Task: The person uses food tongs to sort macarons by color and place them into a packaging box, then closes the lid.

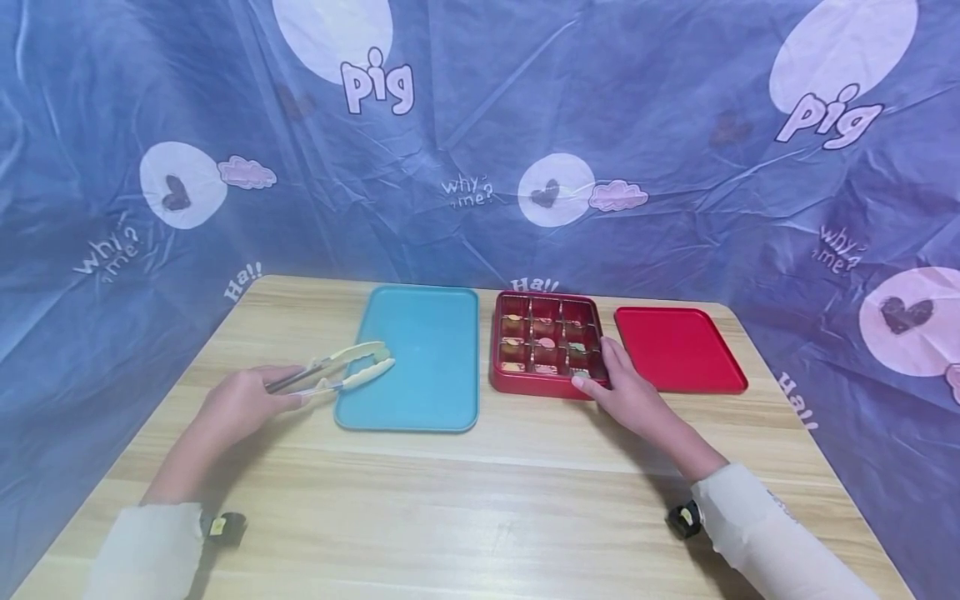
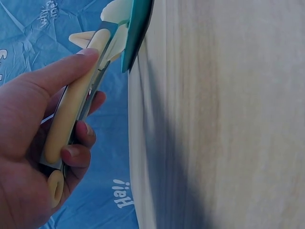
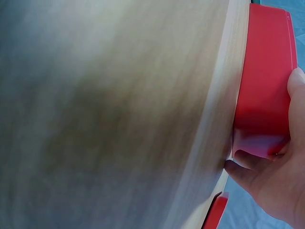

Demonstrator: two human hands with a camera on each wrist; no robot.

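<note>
My left hand (image 1: 238, 406) grips a pair of tongs (image 1: 330, 367) with cream-coloured tips and handles, which reach over the left side of a blue tray (image 1: 431, 358). Between the tips shows a small pale-green piece (image 1: 381, 356), its kind too small to tell. In the left wrist view, thumb and fingers wrap the tongs' cream handle (image 2: 76, 102). My right hand (image 1: 633, 398) holds the front right corner of a red box (image 1: 536, 383), thumb on the front rim and fingers along the right side. Small colourful pieces (image 1: 546, 342) lie in several of the box's compartments.
A flat red lid or tray (image 1: 682, 350) lies right of the box, close to the right hand. All stand on a light wooden table (image 1: 465, 508). A blue printed cloth (image 1: 465, 225) hangs behind and along both sides.
</note>
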